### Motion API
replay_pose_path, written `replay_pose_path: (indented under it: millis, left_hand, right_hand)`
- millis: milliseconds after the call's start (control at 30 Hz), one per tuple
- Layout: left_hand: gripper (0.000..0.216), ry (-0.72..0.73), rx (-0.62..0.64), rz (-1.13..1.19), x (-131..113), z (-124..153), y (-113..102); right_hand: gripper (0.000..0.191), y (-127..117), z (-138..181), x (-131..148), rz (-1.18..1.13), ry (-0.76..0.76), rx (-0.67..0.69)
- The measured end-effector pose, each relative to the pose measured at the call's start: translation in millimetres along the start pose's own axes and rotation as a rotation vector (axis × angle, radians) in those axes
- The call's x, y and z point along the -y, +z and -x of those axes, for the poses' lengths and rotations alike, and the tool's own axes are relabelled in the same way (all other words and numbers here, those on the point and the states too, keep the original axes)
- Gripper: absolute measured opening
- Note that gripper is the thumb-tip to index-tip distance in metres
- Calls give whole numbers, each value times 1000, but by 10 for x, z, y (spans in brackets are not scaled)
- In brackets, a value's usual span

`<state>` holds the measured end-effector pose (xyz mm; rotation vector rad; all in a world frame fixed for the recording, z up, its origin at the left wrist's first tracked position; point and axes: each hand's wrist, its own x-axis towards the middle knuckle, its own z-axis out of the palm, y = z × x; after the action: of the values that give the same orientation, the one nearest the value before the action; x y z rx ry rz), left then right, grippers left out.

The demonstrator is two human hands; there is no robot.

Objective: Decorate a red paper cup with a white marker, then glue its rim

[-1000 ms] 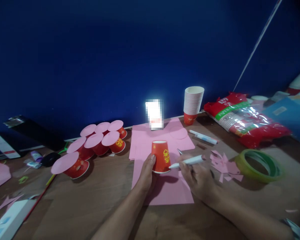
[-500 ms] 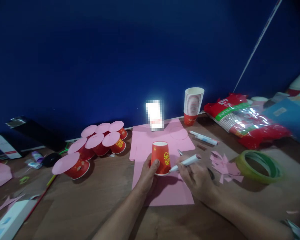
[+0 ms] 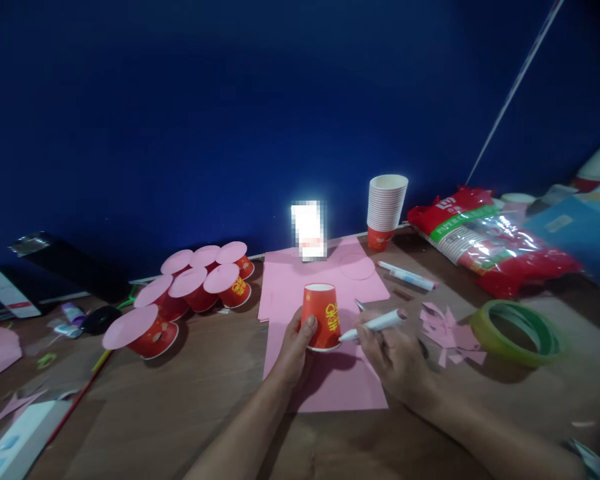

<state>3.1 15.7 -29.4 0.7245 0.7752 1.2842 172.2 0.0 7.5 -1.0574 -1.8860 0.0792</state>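
Note:
My left hand (image 3: 296, 340) is wrapped around a red paper cup (image 3: 320, 327) with yellow lettering. The cup is upside down, its white base up and its rim just above the pink paper (image 3: 340, 390). In my right hand (image 3: 387, 350) is a white marker (image 3: 377, 325), pinched by the fingers and slanting down to the left. Its tip meets or nearly meets the cup's lower right edge; which one, I cannot tell. A pointed metal tip (image 3: 359, 305) shows behind my right fingers, the rest of it hidden.
Several upturned red cups topped with pink paper discs (image 3: 189, 283) stand at left. A tall cup stack (image 3: 387, 207), pens (image 3: 407, 275), a bag of paper cups (image 3: 485, 240), paper scraps (image 3: 450, 330) and a tape roll (image 3: 517, 333) are at right. A blue wall (image 3: 205, 133) rises behind.
The cup has turned slightly in my left hand, showing a little more lettering. The marker's back end has moved a little right, and it lies slightly flatter.

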Motion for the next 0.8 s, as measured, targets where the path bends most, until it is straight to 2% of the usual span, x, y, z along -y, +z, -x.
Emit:
replay_pose_path:
  millis: [467, 667, 800]
  left_hand:
    - [32, -1, 11, 43, -4, 19, 20]
    - [36, -30, 11, 48, 0, 18, -7]
    - [41, -63, -15, 72, 16, 19, -17]
  right_hand:
    - [35, -16, -5, 9, 12, 38, 2]
    - [32, 19, 23, -6, -50, 84, 59]
    - [29, 3, 22, -3, -96, 88, 39]
